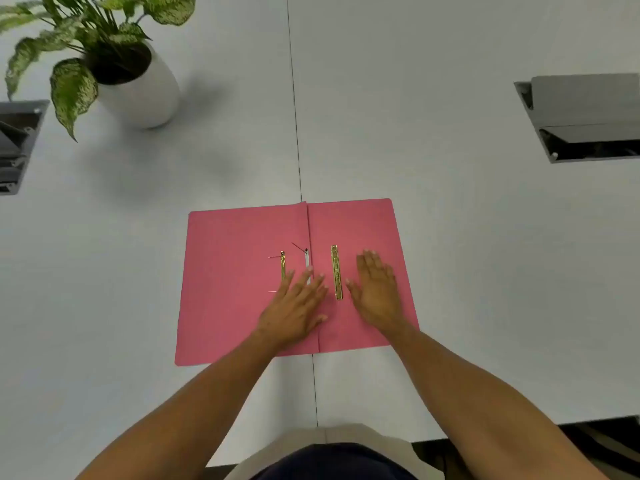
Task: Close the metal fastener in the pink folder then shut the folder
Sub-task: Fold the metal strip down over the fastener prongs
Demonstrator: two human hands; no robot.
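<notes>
The pink folder (235, 306) lies open and flat on the white table, its spine running away from me. On its left leaf sits a gold metal fastener base (283, 266) with thin prongs sticking out. A separate gold fastener bar (336, 271) lies on the right leaf, just right of the spine. My left hand (298, 306) rests flat across the spine, fingers spread, fingertips near the fastener base. Flat on the right leaf, just right of the gold bar, lies my right hand (375, 289). Neither hand holds anything.
A potted plant in a white pot (138, 88) stands at the far left. Open cable hatches are set into the table at the left edge (17, 147) and the far right (585, 119). A seam (294, 98) runs down the table's middle.
</notes>
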